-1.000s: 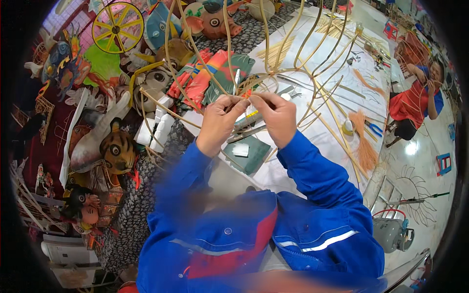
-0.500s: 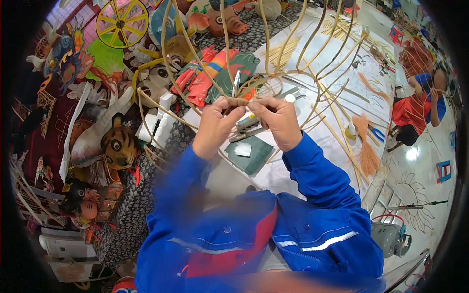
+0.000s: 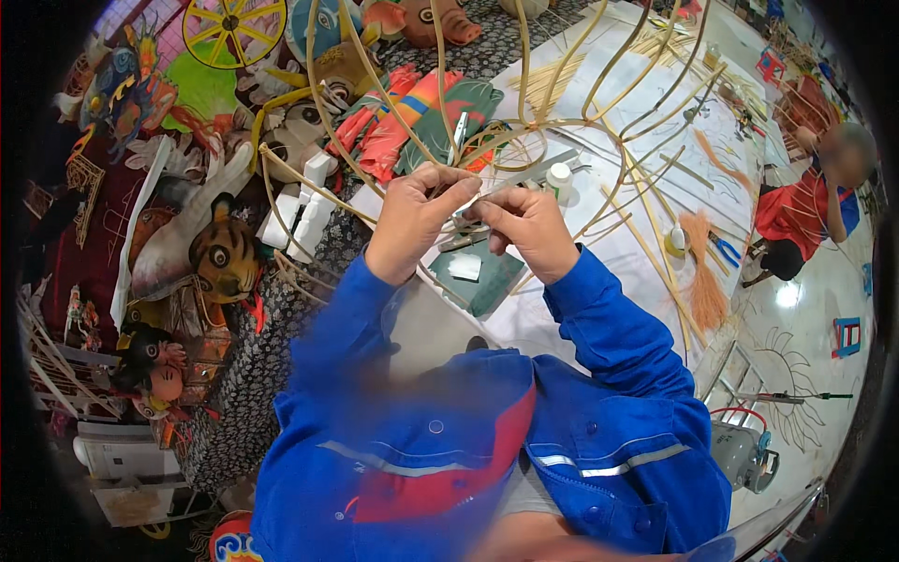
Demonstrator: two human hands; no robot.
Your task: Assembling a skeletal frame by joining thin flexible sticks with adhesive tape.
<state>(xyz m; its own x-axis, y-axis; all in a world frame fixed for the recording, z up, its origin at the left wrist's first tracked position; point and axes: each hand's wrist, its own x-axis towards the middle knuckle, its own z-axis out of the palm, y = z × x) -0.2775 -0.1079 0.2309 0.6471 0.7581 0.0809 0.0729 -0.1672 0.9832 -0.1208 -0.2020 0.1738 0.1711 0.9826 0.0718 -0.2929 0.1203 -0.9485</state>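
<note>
An open frame of bent bamboo strips [image 3: 523, 84] arches in front of me over the table. My left hand [image 3: 420, 220] is closed on it, thumb and fingers pinching a strip at the near end. Just to its right, my right hand [image 3: 529, 229] has thumb and fingertips pressed together; what is between them, if anything, is too small to make out. The fingertips of the two hands are slightly apart. Below them lies a dark green cutting mat [image 3: 496, 288] with a white piece [image 3: 464, 267] on it. A white bottle [image 3: 559, 180] stands behind my right hand.
Bamboo strips [image 3: 646, 244], an orange fibre bundle [image 3: 702, 281] and blue-handled pliers [image 3: 724, 249] lie to the right. White blocks [image 3: 314, 220] and a tiger head [image 3: 223, 253] are at left. Another person [image 3: 796, 214] sits at far right, near a grey tank [image 3: 735, 454].
My fingertips have parted: the right hand has moved down and away from the left, which keeps its pinch. The frame has shifted slightly right, and the white bottle shows more fully.
</note>
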